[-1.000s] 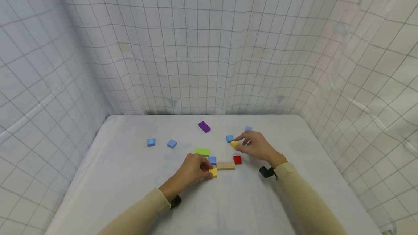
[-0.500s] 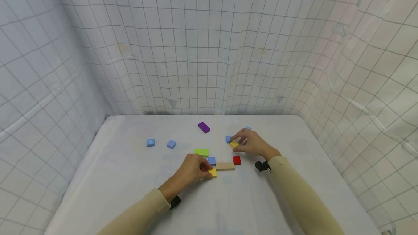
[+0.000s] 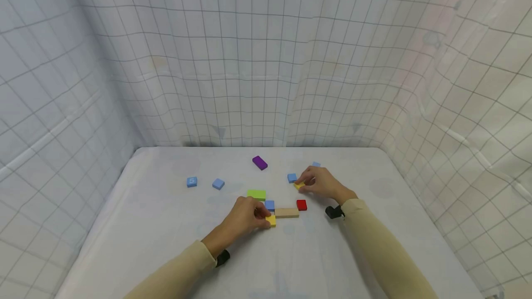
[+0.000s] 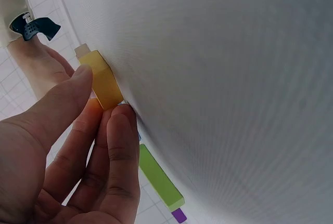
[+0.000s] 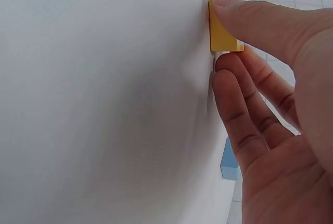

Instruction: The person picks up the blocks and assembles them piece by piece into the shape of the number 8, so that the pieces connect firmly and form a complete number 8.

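Note:
My left hand [image 3: 247, 214] pinches a yellow block [image 3: 271, 221] lying at the near end of a small blue block [image 3: 269, 206]. In the left wrist view the thumb lies on one side of that yellow block [image 4: 103, 81], fingertips on the other. A plain wooden block [image 3: 287, 213] extends rightward from this spot, with a red block [image 3: 301, 205] at its far right corner. Farther back, my right hand [image 3: 322, 183] pinches a second yellow block [image 3: 299, 186]. Its thumb and fingertips are on that block [image 5: 222, 33] in the right wrist view, close to the tabletop.
A green block [image 3: 256, 194] lies just behind the left hand. A blue block [image 3: 292, 178] sits beside the right fingertips, another blue block [image 3: 317, 164] behind that hand. Farther off are a purple block [image 3: 260, 163] and two blue blocks [image 3: 218, 183] at left.
The right hand has shifted slightly left, and its fingers now cover more of the yellow block. The left hand and its yellow block stay in place.

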### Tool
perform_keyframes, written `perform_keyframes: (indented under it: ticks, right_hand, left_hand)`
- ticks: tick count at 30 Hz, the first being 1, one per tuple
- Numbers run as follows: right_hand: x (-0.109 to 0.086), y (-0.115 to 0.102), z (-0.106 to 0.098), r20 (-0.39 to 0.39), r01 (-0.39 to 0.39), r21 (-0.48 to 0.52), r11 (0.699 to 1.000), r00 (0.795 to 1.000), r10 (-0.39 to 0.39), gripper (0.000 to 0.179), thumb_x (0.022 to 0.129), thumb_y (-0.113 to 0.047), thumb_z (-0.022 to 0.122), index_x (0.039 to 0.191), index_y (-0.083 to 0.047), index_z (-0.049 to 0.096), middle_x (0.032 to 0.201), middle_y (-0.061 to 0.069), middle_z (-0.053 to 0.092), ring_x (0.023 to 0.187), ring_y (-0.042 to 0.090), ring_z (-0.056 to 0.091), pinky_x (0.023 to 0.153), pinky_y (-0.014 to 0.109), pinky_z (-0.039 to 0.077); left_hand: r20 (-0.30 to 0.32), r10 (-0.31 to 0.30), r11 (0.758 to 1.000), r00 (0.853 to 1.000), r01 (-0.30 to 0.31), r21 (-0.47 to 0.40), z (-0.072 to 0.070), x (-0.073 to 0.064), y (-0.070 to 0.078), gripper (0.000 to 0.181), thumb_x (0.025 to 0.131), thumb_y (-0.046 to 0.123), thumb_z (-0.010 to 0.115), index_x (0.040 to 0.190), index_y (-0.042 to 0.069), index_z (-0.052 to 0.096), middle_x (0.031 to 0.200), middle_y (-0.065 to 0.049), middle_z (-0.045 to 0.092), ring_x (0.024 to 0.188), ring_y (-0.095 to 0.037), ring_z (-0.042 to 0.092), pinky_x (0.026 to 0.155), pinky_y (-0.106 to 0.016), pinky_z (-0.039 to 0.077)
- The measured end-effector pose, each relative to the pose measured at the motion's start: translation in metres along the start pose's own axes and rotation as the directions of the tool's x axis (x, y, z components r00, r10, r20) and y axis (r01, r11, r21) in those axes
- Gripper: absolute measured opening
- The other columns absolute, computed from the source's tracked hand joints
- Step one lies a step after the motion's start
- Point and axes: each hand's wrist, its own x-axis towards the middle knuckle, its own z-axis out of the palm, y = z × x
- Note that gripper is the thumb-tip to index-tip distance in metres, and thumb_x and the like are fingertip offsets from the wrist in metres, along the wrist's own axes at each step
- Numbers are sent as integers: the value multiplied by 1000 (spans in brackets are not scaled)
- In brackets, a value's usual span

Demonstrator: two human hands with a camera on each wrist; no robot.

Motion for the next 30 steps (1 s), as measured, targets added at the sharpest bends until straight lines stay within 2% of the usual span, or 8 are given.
perform_keyframes:
  ticks: [9, 22, 30]
  right_hand:
    - [-10, 7, -4, -45, -1, -12, 1000, 999, 0, 23, 98, -19, 97, 120, -17, 92, 120, 2, 81, 113, 21, 80, 105, 42, 69]
    - [-31, 19, -7, -70, -95, -19, 995, 993, 94, 20, 99, -20, 96, 118, -21, 92, 119, -2, 79, 113, 16, 74, 104, 36, 65]
    - [-49, 21, -12, -81, -84, -30, 996, 993, 82, 20, 97, -21, 98, 116, -22, 93, 117, -2, 79, 108, 15, 73, 97, 31, 64]
  left_hand:
    - [-4, -13, 1000, 1000, 13, -6, -1, 0, 2, 19, 90, 10, 102, 106, 7, 91, 92, 1, 83, 82, -10, 68, 73, -22, 59]
    - [-5, -23, 1000, 1000, 23, 4, 0, -1, 3, 19, 90, 9, 102, 106, 8, 91, 94, 1, 84, 83, -10, 68, 74, -23, 60]
    - [-4, -35, 999, 999, 35, 2, 1, -1, 2, 19, 90, 9, 101, 106, 8, 91, 93, 2, 83, 83, -10, 68, 75, -23, 60]
